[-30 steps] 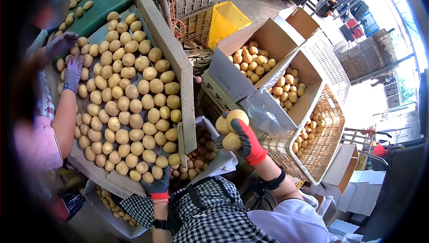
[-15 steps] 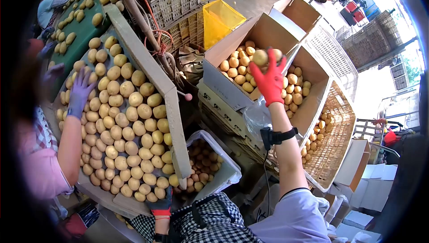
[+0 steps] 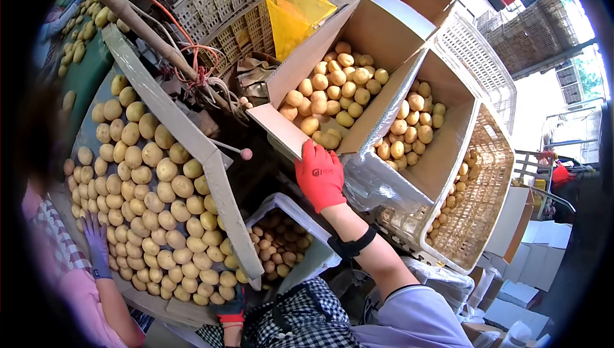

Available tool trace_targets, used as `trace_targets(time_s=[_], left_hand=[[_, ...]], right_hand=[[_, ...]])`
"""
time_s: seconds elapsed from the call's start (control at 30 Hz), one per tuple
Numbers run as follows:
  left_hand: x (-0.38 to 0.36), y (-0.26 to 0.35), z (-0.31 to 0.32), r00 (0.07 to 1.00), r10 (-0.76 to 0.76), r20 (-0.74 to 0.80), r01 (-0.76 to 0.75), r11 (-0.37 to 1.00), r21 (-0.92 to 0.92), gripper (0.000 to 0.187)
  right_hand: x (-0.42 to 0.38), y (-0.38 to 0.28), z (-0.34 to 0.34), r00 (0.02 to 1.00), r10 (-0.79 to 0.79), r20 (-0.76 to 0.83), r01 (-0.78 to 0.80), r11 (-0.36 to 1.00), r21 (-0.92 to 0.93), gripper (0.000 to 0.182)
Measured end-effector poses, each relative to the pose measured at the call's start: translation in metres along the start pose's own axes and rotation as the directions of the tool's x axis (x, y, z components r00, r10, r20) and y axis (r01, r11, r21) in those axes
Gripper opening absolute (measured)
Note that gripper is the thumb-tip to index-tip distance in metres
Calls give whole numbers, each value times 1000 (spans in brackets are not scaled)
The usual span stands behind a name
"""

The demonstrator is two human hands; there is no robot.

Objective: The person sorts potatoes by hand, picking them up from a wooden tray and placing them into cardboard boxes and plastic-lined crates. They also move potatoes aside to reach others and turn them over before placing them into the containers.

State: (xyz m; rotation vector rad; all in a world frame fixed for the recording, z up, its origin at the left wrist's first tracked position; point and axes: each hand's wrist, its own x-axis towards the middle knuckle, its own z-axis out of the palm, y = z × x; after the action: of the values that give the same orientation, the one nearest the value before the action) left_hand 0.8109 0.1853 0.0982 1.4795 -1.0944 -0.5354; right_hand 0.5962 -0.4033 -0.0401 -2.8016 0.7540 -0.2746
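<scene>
My right hand (image 3: pixel 320 175), in a red glove, is at the near rim of the left cardboard box (image 3: pixel 291 127), fingers closed over its edge. Potatoes (image 3: pixel 345 86) lie inside that box. Directly beside it stands a second cardboard box (image 3: pixel 451 150), also part filled with potatoes and with clear plastic along its near side. My left hand (image 3: pixel 231 306), in a dark and red glove, is at the low edge of the sorting tray (image 3: pixel 220 188), close to the nearest potatoes. Its fingers are mostly hidden, so their grip does not show.
A co-worker's purple-gloved hand (image 3: pixel 96 242) touches potatoes at the tray's left. Below the tray edge stands a lined bin (image 3: pixel 320 255) of smaller potatoes. A plastic basket (image 3: pixel 489 197) sits right of the boxes. A pole (image 3: pixel 144 25) with cords and a yellow crate (image 3: pixel 294 18) stand behind.
My right hand has come down from above the boxes to the left box's near rim; the potatoes it held are out of it. The co-worker's hand has moved nearer. The view has shifted.
</scene>
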Motion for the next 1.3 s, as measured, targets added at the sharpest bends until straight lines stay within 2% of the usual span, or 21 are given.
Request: trace_targets(time_s=[0.07, 0.1, 0.13, 0.17, 0.2, 0.23, 0.27, 0.3, 0.37, 0.47, 0.6, 0.63, 0.67, 0.7, 0.77, 0.87, 0.93, 1.03, 1.13, 1.23, 1.3], left_hand=[[6, 7, 5, 977, -168, -132, 185, 974, 132, 65], [25, 10, 26, 811, -343, -474, 407, 913, 37, 66], [78, 29, 67, 401, -475, -783, 482, 837, -261, 66], [131, 47, 108, -7, -486, -874, 333, 823, -460, 66], [25, -1, 29, 289, -495, -819, 675, 712, -192, 64], [-75, -47, -47, 584, -453, -673, 797, 477, 371, 63], [-159, -85, -112, 796, -372, -477, 592, 322, 738, 62], [-159, -87, -107, 790, -377, -483, 601, 320, 732, 62], [-132, -77, -76, 665, -362, -653, 404, 910, -92, 65], [10, -13, 11, 978, -95, -185, 112, 990, 86, 64], [-129, -76, -99, 965, -146, -216, 134, 988, -71, 64], [-140, -70, -100, 888, -313, -337, 431, 821, 374, 63], [-148, -69, -106, 770, -371, -520, 637, 385, 668, 62], [-140, -69, -102, 772, -361, -524, 635, 380, 673, 62], [-118, -69, -76, 826, -285, -487, 339, 940, 24, 69], [-120, -68, -73, 781, -291, -552, 395, 915, 77, 68], [-126, -68, -76, 764, -310, -566, 451, 884, 124, 67], [-130, -66, -83, 800, -319, -508, 581, 620, 527, 67], [-117, -53, -77, 781, -355, -514, 539, -34, 842, 57], [-119, -52, -78, 743, -385, -547, 587, -18, 810, 55], [-129, -59, -85, 777, -344, -526, 597, 142, 789, 55]], right_hand=[[1, -2, -10, 1000, -19, 22, 18, 998, 58, 55], [4, 1, -16, 999, -24, 30, 22, 998, 58, 55], [11, 5, -24, 991, -36, 129, 19, 990, 137, 56], [18, 10, -36, 972, -54, 227, 4, 977, 214, 57], [33, 16, -62, 892, -26, 451, -111, 955, 275, 69], [55, 24, -88, 796, 19, 605, -223, 938, 264, 72], [91, 28, -119, 698, 26, 715, -256, 942, 215, 68], [116, 56, -107, 749, -20, 662, -201, 945, 256, 62], [176, 76, -114, 863, 23, 505, -157, 962, 224, 60], [273, 112, -77, 837, 118, 535, 38, 962, -272, 43], [341, 137, -11, 802, 384, 457, -105, 844, -526, 32], [346, 143, 3, 778, 422, 466, -194, 866, -462, 33], [344, 150, 19, 764, 436, 475, -231, 873, -430, 36], [339, 158, 33, 750, 446, 488, -267, 879, -394, 40], [318, 157, 38, 756, 490, 433, -293, 846, -445, 56], [304, 201, 82, 762, 546, 347, -358, 803, -477, 68], [291, 208, 78, 754, 469, 460, -276, 862, -426, 68], [288, 211, 76, 792, 398, 463, -216, 892, -396, 65], [286, 201, 72, 805, 337, 489, -123, 901, -417, 69], [297, 159, 32, 731, 233, 642, -17, 946, -325, 68], [277, 121, -15, 856, 2, 518, 133, 966, -223, 65]])
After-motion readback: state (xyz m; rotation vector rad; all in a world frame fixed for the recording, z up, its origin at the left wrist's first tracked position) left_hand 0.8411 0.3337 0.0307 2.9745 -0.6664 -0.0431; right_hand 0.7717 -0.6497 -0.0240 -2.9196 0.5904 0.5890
